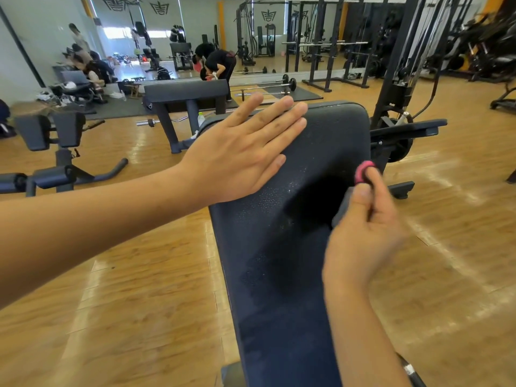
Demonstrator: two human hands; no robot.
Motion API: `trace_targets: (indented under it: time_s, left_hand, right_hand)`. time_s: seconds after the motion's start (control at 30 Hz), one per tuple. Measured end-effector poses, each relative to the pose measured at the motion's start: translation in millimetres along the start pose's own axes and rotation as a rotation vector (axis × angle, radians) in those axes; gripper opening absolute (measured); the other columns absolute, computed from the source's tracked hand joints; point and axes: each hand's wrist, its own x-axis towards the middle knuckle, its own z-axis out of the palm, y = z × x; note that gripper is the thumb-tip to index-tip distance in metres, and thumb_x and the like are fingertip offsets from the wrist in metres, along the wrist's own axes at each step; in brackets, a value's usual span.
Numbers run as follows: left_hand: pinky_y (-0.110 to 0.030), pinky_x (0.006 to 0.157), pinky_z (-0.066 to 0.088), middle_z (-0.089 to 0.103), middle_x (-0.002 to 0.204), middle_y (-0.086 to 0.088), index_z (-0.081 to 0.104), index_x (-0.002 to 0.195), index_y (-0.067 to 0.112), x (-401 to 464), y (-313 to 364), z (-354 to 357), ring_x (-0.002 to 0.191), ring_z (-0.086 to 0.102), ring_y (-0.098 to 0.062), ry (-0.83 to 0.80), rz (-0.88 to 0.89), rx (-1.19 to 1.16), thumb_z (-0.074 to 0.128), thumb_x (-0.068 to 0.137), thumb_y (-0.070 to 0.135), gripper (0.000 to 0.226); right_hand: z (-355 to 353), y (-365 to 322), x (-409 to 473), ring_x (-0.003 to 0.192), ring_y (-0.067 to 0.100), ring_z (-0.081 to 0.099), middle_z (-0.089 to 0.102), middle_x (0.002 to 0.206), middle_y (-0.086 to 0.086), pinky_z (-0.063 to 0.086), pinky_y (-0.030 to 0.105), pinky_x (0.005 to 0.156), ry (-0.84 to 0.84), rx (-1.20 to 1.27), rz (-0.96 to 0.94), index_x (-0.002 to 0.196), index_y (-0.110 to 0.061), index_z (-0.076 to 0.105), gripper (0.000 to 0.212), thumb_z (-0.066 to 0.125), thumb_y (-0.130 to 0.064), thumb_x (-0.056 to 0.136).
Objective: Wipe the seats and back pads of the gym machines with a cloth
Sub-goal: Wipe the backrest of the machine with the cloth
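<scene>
The long dark back pad (pixel 282 247) runs lengthwise away from us. The right hand (pixel 363 233) pinches a small pink-topped object (pixel 364 171) at its right edge; farther up, the left hand (pixel 237 160) lies flat, fingers straight, near the pad's far end.

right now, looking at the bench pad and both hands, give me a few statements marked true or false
1. The left hand lies flat with straight fingers on the back pad. True.
2. The right hand is empty. False: it pinches a small pink-topped object.
3. Fine droplets speckle the pad. True.
4. A cloth lies spread on the pad. False: none shows there.
5. The floor is grey carpet. False: it is wood.
</scene>
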Motion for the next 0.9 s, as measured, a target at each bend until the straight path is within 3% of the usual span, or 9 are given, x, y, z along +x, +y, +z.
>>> trace_targets:
  time_s: [0.13,0.23,0.43,0.5,0.57,0.63,0.73,0.83,0.9]
  left_hand:
    - [-0.049,0.128,0.008,0.019,0.170,-0.013,0.021,0.162,0.006,0,-1,1,0.158,0.015,-0.028,0.024,-0.005,-0.011,0.019,0.113,0.033,0.057]
    - [-0.050,0.128,0.009,0.021,0.169,-0.012,0.023,0.162,0.006,1,2,2,0.157,0.017,-0.028,0.032,-0.008,-0.006,0.020,0.113,0.033,0.056]
    - [-0.049,0.128,0.008,0.023,0.169,-0.011,0.026,0.161,0.007,0,1,5,0.157,0.019,-0.027,0.052,-0.023,0.005,0.021,0.113,0.032,0.055]
    - [-0.050,0.128,0.009,0.023,0.169,-0.011,0.026,0.161,0.007,1,1,5,0.157,0.019,-0.027,0.046,-0.023,-0.002,0.021,0.113,0.032,0.055]
    - [-0.050,0.128,0.009,0.023,0.169,-0.011,0.026,0.161,0.007,1,1,6,0.157,0.019,-0.027,0.047,-0.027,-0.002,0.020,0.113,0.032,0.055]
    - [-0.050,0.128,0.009,0.023,0.169,-0.011,0.026,0.161,0.007,0,1,6,0.157,0.020,-0.027,0.049,-0.028,0.006,0.020,0.113,0.033,0.055]
    - [-0.051,0.128,0.010,0.023,0.169,-0.011,0.026,0.161,0.007,0,1,6,0.157,0.019,-0.027,0.050,-0.027,0.002,0.020,0.113,0.033,0.055]
    - [-0.051,0.128,0.011,0.024,0.168,-0.012,0.026,0.161,0.006,1,1,6,0.157,0.020,-0.028,0.054,-0.026,0.010,0.020,0.112,0.033,0.055]
    - [-0.051,0.128,0.010,0.023,0.169,-0.012,0.026,0.161,0.006,1,1,6,0.157,0.019,-0.028,0.053,-0.026,0.005,0.020,0.112,0.033,0.056]
  right_hand:
    - [30,11,-36,0.136,0.013,0.045,0.060,0.136,0.003,0.034,0.032,0.115,-0.169,-0.068,-0.061,0.130,-0.013,0.062,0.033,0.055,-0.012,0.098]
    - [22,24,-51,0.139,0.010,0.040,0.056,0.139,0.000,0.035,0.043,0.115,-0.243,-0.079,-0.115,0.132,-0.015,0.060,0.035,0.055,-0.009,0.098]
    - [-14,30,-99,0.134,0.002,0.045,0.060,0.135,-0.009,0.037,0.031,0.112,-0.542,-0.084,-0.188,0.132,-0.021,0.057,0.039,0.058,-0.009,0.094]
    - [-24,19,-89,0.124,-0.001,0.054,0.067,0.124,-0.015,0.045,0.027,0.105,-0.499,-0.018,0.025,0.124,-0.030,0.066,0.036,0.062,-0.010,0.094]
    - [-32,5,-64,0.112,0.004,0.063,0.071,0.112,-0.018,0.052,0.036,0.097,-0.358,0.032,0.174,0.116,-0.037,0.071,0.030,0.063,-0.018,0.095]
    - [-35,-3,-32,0.107,0.006,0.065,0.073,0.110,-0.014,0.052,0.039,0.097,-0.178,0.160,0.244,0.113,-0.033,0.072,0.025,0.058,-0.018,0.097]
    - [-33,-5,10,0.107,0.003,0.065,0.072,0.110,-0.011,0.051,0.027,0.096,0.020,0.211,0.198,0.115,-0.026,0.070,0.025,0.054,-0.015,0.099]
    - [-7,4,9,0.109,0.009,0.065,0.072,0.114,-0.003,0.051,0.042,0.099,-0.074,0.105,0.098,0.121,-0.024,0.069,0.028,0.055,-0.022,0.097]
    - [11,12,-13,0.125,0.007,0.056,0.067,0.127,-0.001,0.041,0.042,0.109,-0.181,-0.012,0.040,0.126,-0.023,0.067,0.031,0.055,-0.019,0.097]
